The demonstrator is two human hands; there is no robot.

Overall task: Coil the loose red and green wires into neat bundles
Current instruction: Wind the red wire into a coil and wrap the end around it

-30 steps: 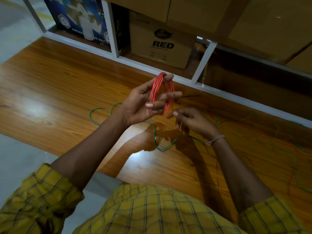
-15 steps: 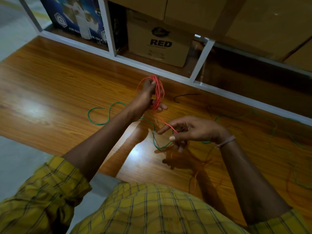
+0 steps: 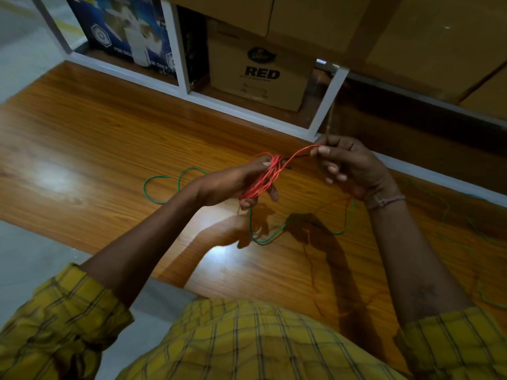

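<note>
Left hand [image 3: 233, 182] raised over the wooden counter [image 3: 90, 138], fingers closed around a bundle of red wire [image 3: 263, 179] looped several times about them. One strand of the same wire stretched up and to the right, taut, to the right hand [image 3: 348, 171], pinched there between thumb and forefinger. Other fingers of the right hand curled loosely inward. A thin band [image 3: 384, 200] around the right wrist. Beyond the pinch, the rest of the red wire hanging down under the right forearm and trailing in dim, slack curves over the counter toward the shirt; exact path hard to follow in the shadow.

Green wire [image 3: 178, 185] uncoiled and flat on the counter: one end curled in open loops left of the left wrist, then passing under the hands, bending in a deep U below them and rising again beside the right wrist. Further faint green strands scattered at the far right of the counter.

Behind the counter, a white-framed shelf [image 3: 183, 56] holding a brown carton printed "RED" [image 3: 260, 75] and a blue printed box [image 3: 123, 28] to its left. Yellow checked shirt [image 3: 247, 344] with rolled sleeves filling the near edge of the view.
</note>
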